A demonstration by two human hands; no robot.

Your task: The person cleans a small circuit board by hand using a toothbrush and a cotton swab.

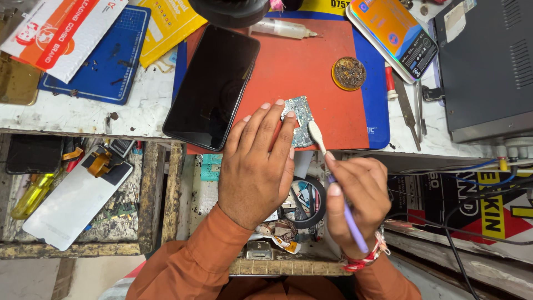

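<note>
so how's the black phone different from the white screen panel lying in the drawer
The black phone lies up on the red mat, dark glass up; the white screen panel lies lower in the open drawer. The phone looks whole; the panel has an orange ribbon cable at its top. Both are flat, tilted rectangles, untouched by either hand.

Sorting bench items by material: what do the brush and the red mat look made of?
Brush: looks like plastic, with a smooth lilac handle and a pale bristled head, held in the right hand. Red mat: probably silicone or rubber, matte and lying flat.
</note>
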